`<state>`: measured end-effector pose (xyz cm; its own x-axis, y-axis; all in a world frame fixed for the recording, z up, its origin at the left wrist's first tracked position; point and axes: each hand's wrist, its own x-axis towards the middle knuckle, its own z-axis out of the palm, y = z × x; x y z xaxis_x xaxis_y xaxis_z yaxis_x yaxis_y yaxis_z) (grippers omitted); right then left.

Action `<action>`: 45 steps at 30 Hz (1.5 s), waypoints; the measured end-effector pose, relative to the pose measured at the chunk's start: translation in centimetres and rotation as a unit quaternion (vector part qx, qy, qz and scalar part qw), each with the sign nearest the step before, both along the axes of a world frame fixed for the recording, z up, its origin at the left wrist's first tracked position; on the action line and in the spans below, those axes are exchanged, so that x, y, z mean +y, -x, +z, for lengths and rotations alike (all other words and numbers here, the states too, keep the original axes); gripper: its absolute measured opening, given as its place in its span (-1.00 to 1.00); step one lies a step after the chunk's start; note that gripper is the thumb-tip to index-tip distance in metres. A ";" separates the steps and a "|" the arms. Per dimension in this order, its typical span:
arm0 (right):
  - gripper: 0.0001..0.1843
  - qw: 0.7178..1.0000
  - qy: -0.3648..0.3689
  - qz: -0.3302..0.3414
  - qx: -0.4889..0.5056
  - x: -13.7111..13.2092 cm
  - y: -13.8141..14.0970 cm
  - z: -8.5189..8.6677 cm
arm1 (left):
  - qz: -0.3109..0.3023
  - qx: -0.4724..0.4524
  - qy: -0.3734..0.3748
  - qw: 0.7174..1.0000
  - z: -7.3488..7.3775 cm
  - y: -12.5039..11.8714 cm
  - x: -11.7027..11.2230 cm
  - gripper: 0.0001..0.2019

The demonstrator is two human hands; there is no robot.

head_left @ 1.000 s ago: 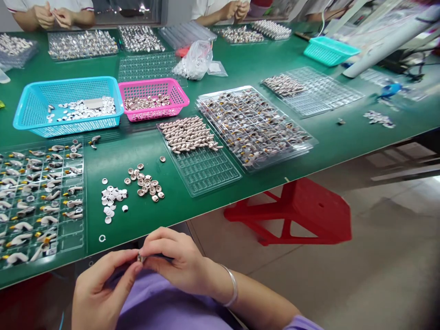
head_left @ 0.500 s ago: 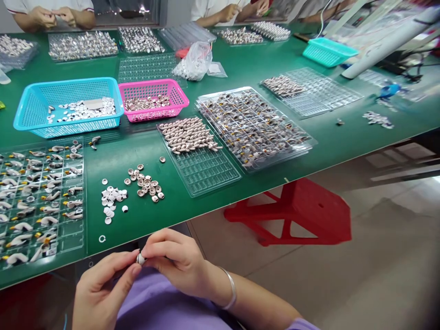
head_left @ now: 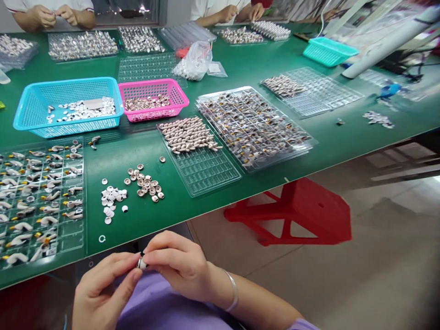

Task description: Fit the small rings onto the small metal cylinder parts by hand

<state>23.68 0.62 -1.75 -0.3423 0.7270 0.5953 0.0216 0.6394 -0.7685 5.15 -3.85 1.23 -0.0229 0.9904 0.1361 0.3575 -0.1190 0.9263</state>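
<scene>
Between the fingertips of both hands, in front of my purple top, is a small round white part with a black edge [head_left: 142,263]. My left hand [head_left: 106,286] pinches it from the left with thumb and forefinger. From the right my right hand [head_left: 178,263] grips it too, a silver bangle on that wrist. Most of the part is covered by fingers. Beyond the hands, on the green table [head_left: 185,213], lie a cluster of white discs [head_left: 112,197] and a group of beige cup-shaped caps [head_left: 146,183]. A white ring [head_left: 102,239] rests near the table edge.
A clear tray of curved beige pieces [head_left: 44,197] is at left. Behind stand a blue basket [head_left: 68,126] and a pink basket [head_left: 154,114]. Trays of parts [head_left: 254,126] fill the middle. A red stool [head_left: 302,211] stands on the floor. Co-workers' hands [head_left: 57,17] are across the table.
My hands have shifted very slightly, and the small part has turned a little, showing more of its black edge. Across the table, a co-worker's hand has lowered toward a tray.
</scene>
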 end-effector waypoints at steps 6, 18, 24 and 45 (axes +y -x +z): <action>-0.83 1.000 -0.023 -0.013 0.015 0.0 0.1 0.1 | -0.007 0.000 -0.011 1.000 0.2 0.1 0.0 -0.82; -0.82 0.999 -0.045 -0.009 0.001 0.2 -0.2 0.2 | -0.022 0.011 -0.011 1.000 0.5 0.0 0.2 -0.81; -0.79 0.998 -0.055 -0.013 -0.002 0.2 -0.1 0.3 | -0.019 0.002 -0.014 1.000 0.4 0.0 0.3 -0.80; -0.78 0.998 -0.053 -0.021 -0.002 -0.4 -0.1 0.0 | -0.027 0.050 -0.057 0.997 0.3 -0.1 -0.4 -0.83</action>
<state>23.82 0.26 -1.75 -0.3149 0.6741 0.6682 0.0527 0.7154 -0.6968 5.27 -4.23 1.54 0.0494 0.9677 0.2473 0.4373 -0.2435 0.8657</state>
